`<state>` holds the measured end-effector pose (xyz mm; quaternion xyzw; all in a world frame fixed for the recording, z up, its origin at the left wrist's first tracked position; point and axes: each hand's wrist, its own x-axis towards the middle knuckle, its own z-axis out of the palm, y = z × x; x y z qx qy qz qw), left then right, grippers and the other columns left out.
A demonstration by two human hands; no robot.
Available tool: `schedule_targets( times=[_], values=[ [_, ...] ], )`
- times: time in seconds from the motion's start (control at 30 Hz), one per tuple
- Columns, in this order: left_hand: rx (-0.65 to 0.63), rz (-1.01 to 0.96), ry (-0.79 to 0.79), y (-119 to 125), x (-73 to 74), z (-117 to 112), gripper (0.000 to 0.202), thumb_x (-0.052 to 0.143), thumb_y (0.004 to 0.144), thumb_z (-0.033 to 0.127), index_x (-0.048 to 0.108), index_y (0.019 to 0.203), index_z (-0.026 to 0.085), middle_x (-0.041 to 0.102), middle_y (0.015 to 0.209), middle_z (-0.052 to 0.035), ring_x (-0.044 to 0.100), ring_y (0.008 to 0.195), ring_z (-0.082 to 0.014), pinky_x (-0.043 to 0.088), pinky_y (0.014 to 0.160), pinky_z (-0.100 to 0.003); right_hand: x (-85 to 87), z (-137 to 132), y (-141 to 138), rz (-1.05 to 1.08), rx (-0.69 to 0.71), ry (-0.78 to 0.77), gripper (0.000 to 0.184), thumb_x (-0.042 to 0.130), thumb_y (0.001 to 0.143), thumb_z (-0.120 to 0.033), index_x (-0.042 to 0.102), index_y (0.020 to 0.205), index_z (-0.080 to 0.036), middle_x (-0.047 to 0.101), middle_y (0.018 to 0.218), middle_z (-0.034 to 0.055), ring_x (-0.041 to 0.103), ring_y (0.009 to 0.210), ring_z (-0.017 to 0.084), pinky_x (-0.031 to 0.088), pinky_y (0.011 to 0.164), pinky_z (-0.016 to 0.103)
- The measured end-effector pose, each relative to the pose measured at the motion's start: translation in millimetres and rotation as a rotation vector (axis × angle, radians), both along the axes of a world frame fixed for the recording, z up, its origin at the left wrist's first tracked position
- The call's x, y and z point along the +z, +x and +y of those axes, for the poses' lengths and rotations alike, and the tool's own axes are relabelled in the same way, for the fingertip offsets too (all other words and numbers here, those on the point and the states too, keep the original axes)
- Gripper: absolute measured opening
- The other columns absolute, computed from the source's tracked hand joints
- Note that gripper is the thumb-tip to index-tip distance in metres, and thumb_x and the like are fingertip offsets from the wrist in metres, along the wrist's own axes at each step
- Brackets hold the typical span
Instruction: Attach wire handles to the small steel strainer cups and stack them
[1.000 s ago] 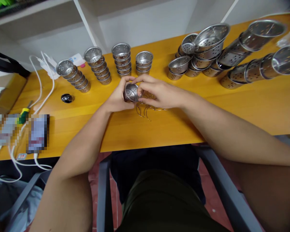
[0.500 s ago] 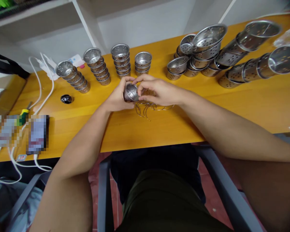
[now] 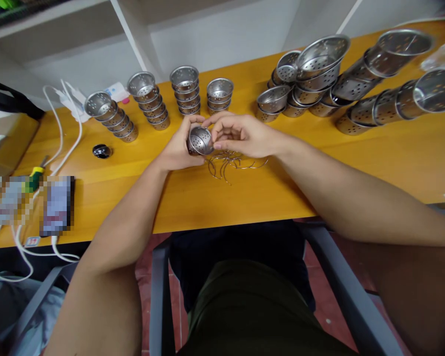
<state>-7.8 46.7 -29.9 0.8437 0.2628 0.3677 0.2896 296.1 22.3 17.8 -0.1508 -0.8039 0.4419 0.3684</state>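
A small perforated metal cup (image 3: 200,140) is tilted with its open mouth toward me, and my left hand (image 3: 180,148) is wrapped around its side. At the right of its rim, my right hand (image 3: 241,133) has thumb and fingers pinched together on a thin curved wire, mostly hidden by the fingers. Part of this wire seems to arc across the cup's mouth. Just below my right hand, several loose curved wires (image 3: 222,170) lie in a tangle on the yellow wooden table (image 3: 222,207).
Stacks of perforated cups (image 3: 184,79) stand behind my hands. Larger stacked cups (image 3: 319,64) lean together at the right. To the left are a shiny black object (image 3: 102,151), a screwdriver (image 3: 36,178), a phone (image 3: 58,205) and white cables (image 3: 61,158). Shelving rises behind.
My right hand's fingers have shifted slightly at the cup's rim, and the wire sits lower across the mouth. My left hand keeps its hold on the cup, turned a little.
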Motion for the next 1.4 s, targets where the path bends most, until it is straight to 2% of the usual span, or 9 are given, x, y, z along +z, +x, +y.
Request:
schedule_targets(
  times=[0.13, 0.3, 0.4, 0.6, 0.77, 0.93, 1.03, 1.17, 1.4],
  values=[
    [0.085, 0.001, 0.024, -10.0, -9.7, 11.0, 0.115, 0.12, 0.081, 0.066, 0.051, 0.168, 0.035, 0.073, 0.14, -0.0073, 0.086, 0.119, -0.0309, 0.075, 0.106, -0.05, 7.6, -4.1, 2.8, -0.048, 0.059, -0.082, 0.042, 0.104, 0.103, -0.063, 0.085, 0.109, -0.026, 0.081, 0.154, 0.0145, 0.081, 0.125, 0.03, 0.073, 0.12, 0.056],
    [0.248, -0.081, 0.056, -20.6, -26.6, 32.1, 0.118, 0.11, 0.083, 0.091, 0.046, 0.162, 0.033, 0.067, 0.148, -0.0115, 0.079, 0.138, -0.0369, 0.07, 0.124, -0.06, -1.8, 4.7, 10.9, -0.152, -0.228, 0.173, 0.035, 0.1, 0.099, -0.06, 0.084, 0.109, -0.031, 0.077, 0.163, 0.0145, 0.076, 0.148, 0.044, 0.06, 0.138, 0.075],
    [0.276, -0.17, 0.093, -21.6, -36.7, 43.0, 0.118, 0.103, 0.083, 0.102, 0.042, 0.159, 0.034, 0.064, 0.152, -0.0122, 0.079, 0.138, -0.0358, 0.071, 0.123, -0.06, -10.3, 14.9, 19.5, -0.373, -0.243, 0.269, 0.033, 0.092, 0.1, -0.059, 0.084, 0.117, -0.031, 0.081, 0.15, 0.016, 0.078, 0.145, 0.047, 0.061, 0.136, 0.077],
    [0.151, -0.182, 0.088, -5.0, -36.6, 32.7, 0.123, 0.103, 0.081, 0.105, 0.043, 0.164, 0.037, 0.061, 0.157, -0.0107, 0.08, 0.14, -0.0338, 0.074, 0.115, -0.051, -19.3, 12.2, 8.0, -0.277, -0.369, 0.236, 0.093, 0.09, 0.103, -0.077, 0.064, 0.179, -0.03, 0.072, 0.177, 0.0208, 0.08, 0.141, 0.046, 0.066, 0.13, 0.072],
    [0.154, -0.13, 0.033, 14.5, -20.9, 4.9, 0.112, 0.102, 0.093, 0.094, 0.047, 0.173, 0.038, 0.057, 0.173, -0.0156, 0.08, 0.146, -0.0359, 0.077, 0.113, -0.048, -25.1, 2.7, -16.0, -0.14, -0.437, 0.215, 0.101, 0.101, 0.093, -0.086, 0.072, 0.168, -0.026, 0.078, 0.167, 0.0227, 0.074, 0.153, 0.051, 0.061, 0.135, 0.075],
    [0.243, -0.11, -0.04, 15.9, -21.2, 0.7, 0.119, 0.115, 0.091, 0.065, 0.043, 0.184, 0.044, 0.053, 0.184, -0.018, 0.082, 0.123, -0.0282, 0.078, 0.093, -0.043, 8.4, 28.3, -2.8, -0.139, -0.664, 0.187, 0.092, 0.103, 0.095, -0.082, 0.073, 0.168, -0.033, 0.075, 0.175, 0.0151, 0.071, 0.152, 0.045, 0.063, 0.131, 0.063],
    [0.293, -0.097, -0.038, 13.6, -22.9, 1.2, 0.102, 0.111, 0.095, 0.047, 0.054, 0.178, 0.042, 0.058, 0.182, -0.0169, 0.081, 0.116, -0.0255, 0.076, 0.087, -0.04, 44.1, 56.4, 5.4, -0.249, -0.799, 0.156, 0.084, 0.106, 0.105, -0.054, 0.068, 0.174, -0.025, 0.073, 0.18, 0.0142, 0.069, 0.147, 0.032, 0.06, 0.134, 0.048],
    [0.302, -0.094, -0.017, 11.4, -21.1, -0.1, 0.085, 0.102, 0.097, 0.039, 0.059, 0.17, 0.036, 0.062, 0.178, -0.0153, 0.081, 0.116, -0.0233, 0.073, 0.083, -0.033, 78.2, 77.5, -1.8, -0.533, -0.804, 0.071, 0.07, 0.103, 0.11, -0.029, 0.073, 0.168, -0.004, 0.082, 0.165, 0.0201, 0.068, 0.126, 0.021, 0.056, 0.122, 0.036],
    [0.308, -0.078, 0.0, 11.3, -21.5, -0.8, 0.071, 0.096, 0.1, 0.031, 0.063, 0.163, 0.032, 0.062, 0.175, -0.0156, 0.081, 0.117, -0.0221, 0.069, 0.079, -0.029, 98.4, 78.6, -9.8, -0.708, -0.768, -0.018, 0.059, 0.102, 0.112, -0.028, 0.085, 0.159, 0.002, 0.09, 0.137, 0.02, 0.057, 0.094, 0.017, 0.045, 0.086, 0.032]
  ],
)
